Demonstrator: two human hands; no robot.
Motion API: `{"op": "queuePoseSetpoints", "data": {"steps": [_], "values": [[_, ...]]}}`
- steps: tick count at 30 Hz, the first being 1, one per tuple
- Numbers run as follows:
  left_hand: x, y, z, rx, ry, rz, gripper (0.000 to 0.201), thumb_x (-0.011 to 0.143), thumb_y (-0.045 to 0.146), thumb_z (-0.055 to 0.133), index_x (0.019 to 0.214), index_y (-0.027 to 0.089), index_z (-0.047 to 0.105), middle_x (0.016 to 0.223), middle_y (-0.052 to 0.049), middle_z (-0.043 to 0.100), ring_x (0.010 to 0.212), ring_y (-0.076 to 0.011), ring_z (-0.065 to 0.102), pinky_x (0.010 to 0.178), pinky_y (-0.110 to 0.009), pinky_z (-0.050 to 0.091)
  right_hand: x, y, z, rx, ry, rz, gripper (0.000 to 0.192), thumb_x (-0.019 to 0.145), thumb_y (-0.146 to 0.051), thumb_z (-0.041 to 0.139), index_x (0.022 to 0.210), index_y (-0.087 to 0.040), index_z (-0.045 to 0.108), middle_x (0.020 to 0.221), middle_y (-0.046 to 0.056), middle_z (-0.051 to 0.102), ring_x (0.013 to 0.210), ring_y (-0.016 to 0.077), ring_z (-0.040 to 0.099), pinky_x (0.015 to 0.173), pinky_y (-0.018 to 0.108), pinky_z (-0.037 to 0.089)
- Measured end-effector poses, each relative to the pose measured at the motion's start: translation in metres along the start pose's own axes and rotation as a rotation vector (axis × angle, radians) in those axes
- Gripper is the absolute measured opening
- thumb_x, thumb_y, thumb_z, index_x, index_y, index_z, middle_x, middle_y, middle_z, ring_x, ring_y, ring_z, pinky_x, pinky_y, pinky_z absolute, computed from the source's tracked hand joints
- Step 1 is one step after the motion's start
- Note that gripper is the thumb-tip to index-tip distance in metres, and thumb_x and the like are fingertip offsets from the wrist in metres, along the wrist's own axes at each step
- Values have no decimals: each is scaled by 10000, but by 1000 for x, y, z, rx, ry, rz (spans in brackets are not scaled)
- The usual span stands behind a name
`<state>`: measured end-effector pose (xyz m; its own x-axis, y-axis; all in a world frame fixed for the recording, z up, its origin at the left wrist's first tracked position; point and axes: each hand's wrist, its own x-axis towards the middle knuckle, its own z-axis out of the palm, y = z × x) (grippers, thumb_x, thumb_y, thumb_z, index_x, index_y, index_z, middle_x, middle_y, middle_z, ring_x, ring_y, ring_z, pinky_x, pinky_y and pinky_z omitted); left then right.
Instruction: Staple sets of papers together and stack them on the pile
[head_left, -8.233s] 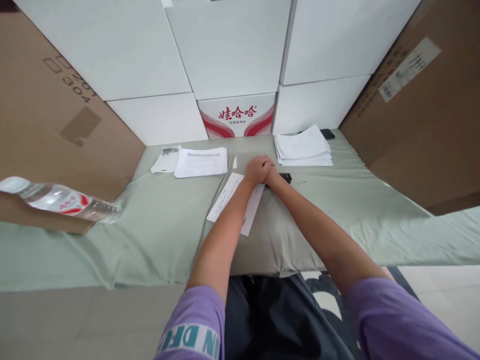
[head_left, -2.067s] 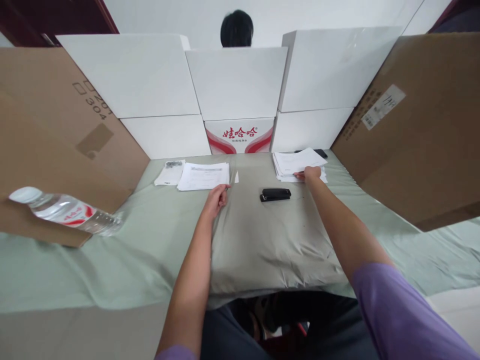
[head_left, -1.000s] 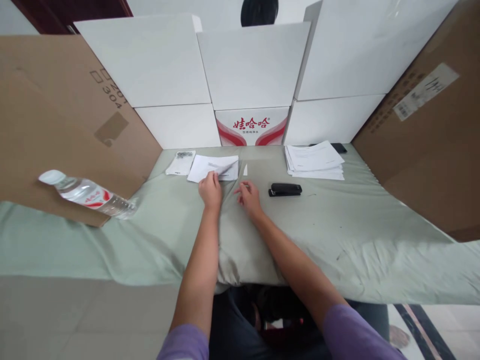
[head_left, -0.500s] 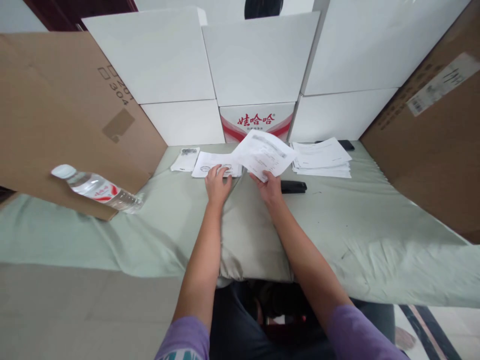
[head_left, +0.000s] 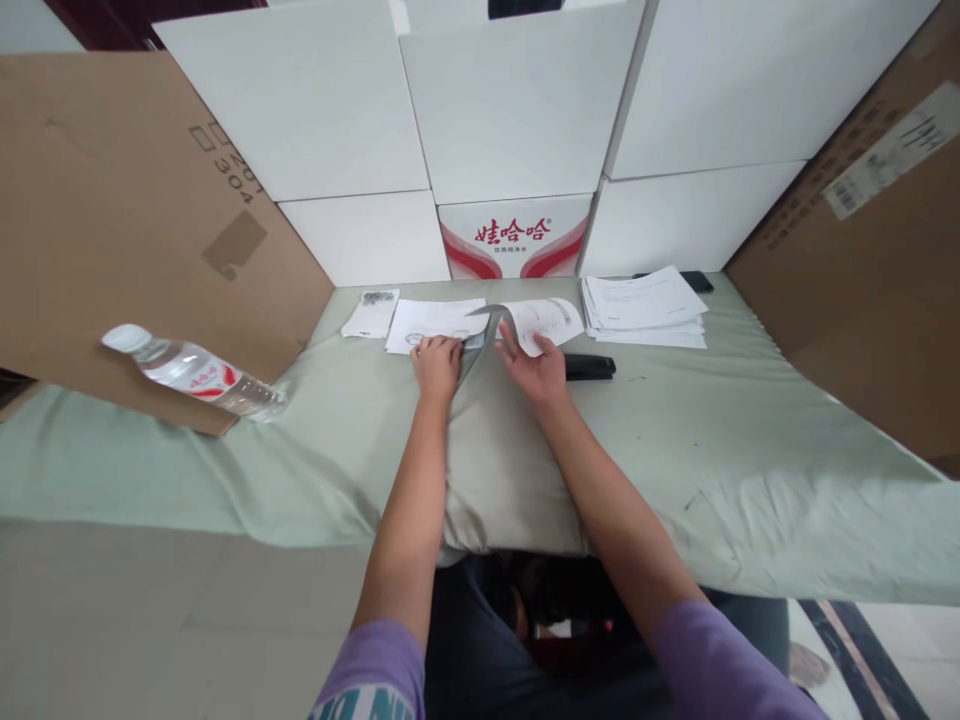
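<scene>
I am looking down at the counter (head_left: pixel 750 440), which is lying under a pale green cloth and is filling most of the view. Big brown cardboard panels are standing at its left (head_left: pixel 112 200) and right (head_left: pixel 862 270) sides, and white boxes (head_left: pixel 517 100) are forming a wall at the back. One box with a red print (head_left: pixel 512 237) is sitting in the middle of this wall, at counter level.

A water bottle (head_left: pixel 196 371) is lying on its side at the left, near the foot of the left cardboard panel. A stack of papers (head_left: pixel 645 308) is resting at the back right, and a dark flat object, which I cannot identify, is showing just behind it.

In the middle, a second pile of papers (head_left: pixel 435 322) is lying flat, and my left hand (head_left: pixel 436 365) is pressing on its near edge with the fingers bent down; it is not gripping anything that I can see. Just beside this pile, a single printed sheet (head_left: pixel 544 320) is lying between the two stacks. My right hand (head_left: pixel 534 370) is resting open on the near edge of this sheet, the fingers spread and touching the paper. One edge of the sheet, toward the left pile, is standing a little lifted.

A black stapler (head_left: pixel 592 367) is lying just right of my right hand, near the sheet. A small white packet (head_left: pixel 370 313) is sitting at the left of the middle pile.
</scene>
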<state>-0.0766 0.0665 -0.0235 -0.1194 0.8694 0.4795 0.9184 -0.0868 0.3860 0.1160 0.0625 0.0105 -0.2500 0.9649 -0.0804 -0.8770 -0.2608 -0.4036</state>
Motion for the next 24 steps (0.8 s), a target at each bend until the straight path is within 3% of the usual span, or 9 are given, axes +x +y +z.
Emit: {"op": "queuePoseSetpoints", "data": {"steps": [3, 6, 8, 11, 13, 16, 21, 24], "values": [[-6, 3, -12, -31, 102, 104, 213, 916, 354, 578, 940, 268, 772, 1194, -102, 678, 1162, -321, 521, 992, -506, 344, 2, 0, 1, -159, 77, 70, 201, 865, -178, 412, 1012, -210, 545, 903, 39, 734, 879, 207, 737, 664, 320, 607], [-13, 5, -27, -76, 148, 245, 124, 866, 337, 657, 857, 260, 753, 1405, -67, 576, 1309, -324, 448, 1059, -492, 332, 5, 9, -1, -439, 85, 190, 246, 857, -165, 398, 1047, -175, 554, 817, 57, 731, 617, 189, 701, 485, 273, 537], [-15, 4, -33, -132, 82, 344, 84, 864, 287, 656, 867, 248, 730, 1457, -52, 546, 1339, -293, 455, 1090, -466, 333, 7, 17, -3, -595, 63, 271, 240, 846, -155, 400, 1026, -157, 559, 688, 52, 697, 478, 164, 621, 422, 252, 483], [-15, 1, -34, -218, -83, 388, 117, 886, 197, 600, 946, 238, 692, 1271, -54, 684, 1193, -233, 594, 1078, -423, 372, 7, 24, -3, -774, 124, 384, 176, 859, -171, 414, 977, -167, 544, 472, -14, 552, 333, 132, 456, 341, 220, 364], [-14, 2, -33, -245, -141, 348, 158, 888, 167, 578, 992, 237, 675, 1083, -39, 742, 1057, -218, 648, 1025, -398, 416, 7, 23, -3, -838, 151, 457, 177, 905, -231, 403, 1006, -176, 538, 487, -8, 567, 344, 141, 478, 341, 219, 357], [-15, 8, -35, -251, -146, 325, 138, 889, 186, 590, 988, 236, 672, 980, -35, 736, 974, -215, 651, 936, -368, 455, 5, 17, -3, -762, 64, 514, 275, 967, -331, 364, 1074, -177, 566, 733, 76, 711, 560, 183, 664, 443, 246, 479], [-17, 18, -48, -265, -137, 369, 287, 849, 303, 695, 1132, 257, 669, 1041, -50, 722, 1095, -244, 617, 990, -390, 438, 8, 12, -12, -652, 13, 414, 212, 859, -151, 539, 1052, -177, 623, 993, 92, 737, 780, 198, 701, 639, 336, 597], [-12, 4, -48, -287, 6, 216, 366, 824, 419, 719, 1147, 256, 667, 1210, -80, 678, 1224, -274, 562, 1096, -437, 378, 12, 16, -17, -758, 44, 252, 274, 773, -96, 609, 1034, -172, 642, 1037, 96, 734, 830, 217, 687, 724, 419, 613]]}}
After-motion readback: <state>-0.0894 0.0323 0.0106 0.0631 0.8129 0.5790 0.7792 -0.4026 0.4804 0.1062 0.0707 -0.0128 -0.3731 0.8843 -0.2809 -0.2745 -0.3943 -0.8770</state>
